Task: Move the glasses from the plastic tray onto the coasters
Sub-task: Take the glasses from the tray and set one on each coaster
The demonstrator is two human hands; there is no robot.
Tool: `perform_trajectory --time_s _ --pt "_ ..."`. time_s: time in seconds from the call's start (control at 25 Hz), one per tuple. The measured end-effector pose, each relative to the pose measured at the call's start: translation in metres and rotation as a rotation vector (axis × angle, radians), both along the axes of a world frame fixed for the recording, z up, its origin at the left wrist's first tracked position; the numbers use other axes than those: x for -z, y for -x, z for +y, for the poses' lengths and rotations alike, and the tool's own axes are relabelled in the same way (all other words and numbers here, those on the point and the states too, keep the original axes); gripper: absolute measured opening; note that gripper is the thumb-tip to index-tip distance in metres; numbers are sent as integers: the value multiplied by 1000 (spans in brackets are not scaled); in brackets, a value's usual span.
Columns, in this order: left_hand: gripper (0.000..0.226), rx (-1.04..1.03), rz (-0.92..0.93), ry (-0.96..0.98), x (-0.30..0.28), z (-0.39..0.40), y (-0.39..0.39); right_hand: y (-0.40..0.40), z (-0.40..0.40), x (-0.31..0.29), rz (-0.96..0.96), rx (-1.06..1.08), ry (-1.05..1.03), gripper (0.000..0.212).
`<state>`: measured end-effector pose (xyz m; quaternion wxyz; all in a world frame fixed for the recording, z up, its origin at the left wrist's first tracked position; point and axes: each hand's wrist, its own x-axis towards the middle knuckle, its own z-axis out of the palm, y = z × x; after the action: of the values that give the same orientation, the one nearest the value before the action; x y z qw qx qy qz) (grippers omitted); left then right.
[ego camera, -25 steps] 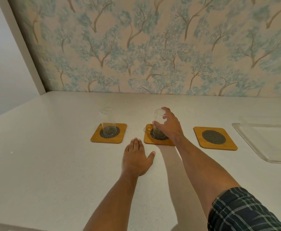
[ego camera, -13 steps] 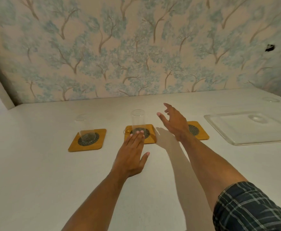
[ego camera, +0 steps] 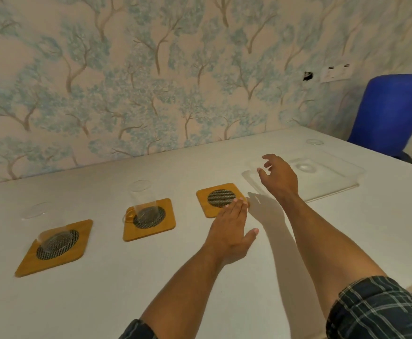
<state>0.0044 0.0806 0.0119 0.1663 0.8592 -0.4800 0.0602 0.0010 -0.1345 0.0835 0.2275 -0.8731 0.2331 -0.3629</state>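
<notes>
With two coasters filled, the empty right hand [ego camera: 279, 176], fingers spread, reaches toward the last glass [ego camera: 305, 166] on the plastic tray [ego camera: 342, 184], which must go on the free coaster [ego camera: 220, 199], while the left hand [ego camera: 231, 231] lies flat, holding nothing.

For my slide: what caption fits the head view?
Right hand reaches toward the plastic tray; third coaster empty.

Single view, worn on my head: looks forward and down across the white surface [ego camera: 102, 302] toward the tree-patterned wall [ego camera: 151, 81], tilted somewhat clockwise. Range close: both my forearms enter from the bottom edge. A blue chair [ego camera: 393, 113] sits at the far right edge.
</notes>
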Motion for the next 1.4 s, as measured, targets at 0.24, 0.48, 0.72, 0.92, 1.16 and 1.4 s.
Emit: perform_trajectory --time_s 0.24,0.48,0.72,0.92,1.16,1.4 --pt "85 4 137 57 16 -71 25 34 -54 13 48 171 -28 39" --pt "86 -96 106 189 10 -114 19 43 -85 23 77 248 -39 36" --pt "87 -101 181 73 26 -126 9 39 -139 -6 157 282 46 44" --pt "83 -86 143 -23 30 -125 2 14 -185 -30 326 311 -10 67" --pt "83 -87 122 -65 30 -123 0 -17 -215 -29 386 238 -155 92" --pt "83 -96 113 -75 29 -124 -1 -55 -218 -33 370 216 -191 105"
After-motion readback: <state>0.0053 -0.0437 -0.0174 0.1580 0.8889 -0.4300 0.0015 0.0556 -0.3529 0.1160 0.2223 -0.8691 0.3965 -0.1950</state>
